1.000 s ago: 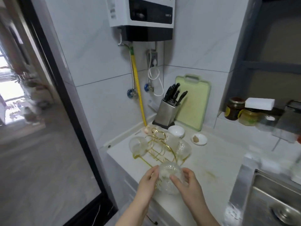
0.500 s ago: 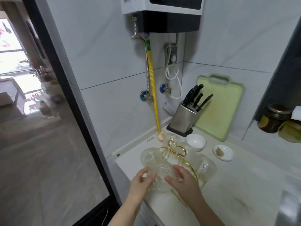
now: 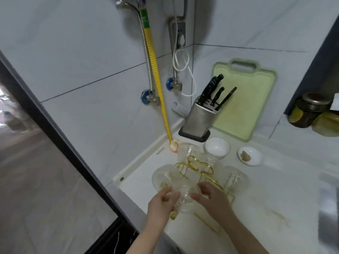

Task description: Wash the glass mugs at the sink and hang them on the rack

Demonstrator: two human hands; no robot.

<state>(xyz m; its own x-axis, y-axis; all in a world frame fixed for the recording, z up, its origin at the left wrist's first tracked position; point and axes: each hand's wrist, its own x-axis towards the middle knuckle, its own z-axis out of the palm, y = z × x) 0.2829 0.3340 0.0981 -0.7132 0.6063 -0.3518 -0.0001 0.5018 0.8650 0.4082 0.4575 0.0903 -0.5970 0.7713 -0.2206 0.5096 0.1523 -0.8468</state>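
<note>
Glass mug held in both hands at the near edge of the gold rack.

Seen from the head camera, the left hand [image 3: 162,202] curls its fingers round the left side of the glass mug [image 3: 184,197], while the right hand [image 3: 211,197] touches its right side with thumb and fingers bent around it; the mug sits low against the gold wire rack [image 3: 194,165] on the white counter [image 3: 266,189]. Other clear mugs hang on the rack: one at the left [image 3: 161,177], one at the right [image 3: 235,177], one at the back [image 3: 187,150]. Behind stand a white bowl [image 3: 217,147], a small dish [image 3: 249,156], a steel knife block [image 3: 199,119] and a green cutting board [image 3: 244,99] leaning on the tiled wall. Jars [image 3: 308,110] sit on a ledge at the right.
</note>
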